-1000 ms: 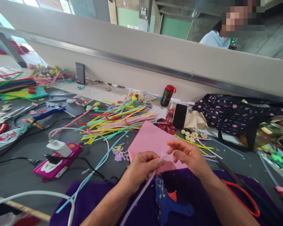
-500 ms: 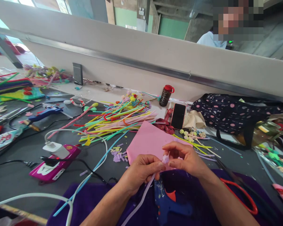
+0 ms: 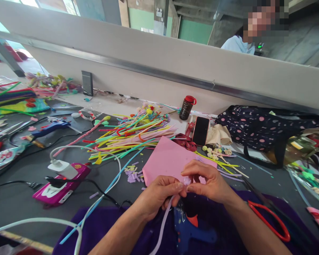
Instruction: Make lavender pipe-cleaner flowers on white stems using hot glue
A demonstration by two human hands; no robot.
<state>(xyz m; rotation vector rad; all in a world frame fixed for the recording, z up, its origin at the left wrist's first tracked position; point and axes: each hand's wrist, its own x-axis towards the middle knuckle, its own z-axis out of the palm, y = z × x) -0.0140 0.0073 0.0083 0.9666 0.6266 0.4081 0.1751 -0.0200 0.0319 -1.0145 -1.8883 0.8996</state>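
My left hand [image 3: 167, 194] pinches a thin, soft lilac stem [image 3: 163, 224] just below a small lilac flower-like head [image 3: 187, 181]. The stem hangs down toward my lap. At the head's other side is my right hand [image 3: 207, 177], its thumb and fingertips closed in on it. Fingers partly cover the head, so its exact shape is hard to make out. Just beneath my hands lies a blue glue gun [image 3: 187, 226] on dark purple cloth [image 3: 106, 226]. Behind them, a pink sheet [image 3: 164, 159] rests on the table.
Colourful stems [image 3: 138, 136] lie in a heap behind the pink sheet, near short lilac cut pieces [image 3: 134, 176]. Red-handled scissors [image 3: 268, 216] lie right, a magenta power strip [image 3: 62, 186] left. Farther back are a phone [image 3: 201, 131], bottle [image 3: 186, 108] and patterned bag [image 3: 252, 129]. Beyond the partition is a person [image 3: 238, 44].
My right fingertips have drawn closer together around the lilac head. The stem's hanging end has swung a little to the right. The person behind the partition has shifted slightly.
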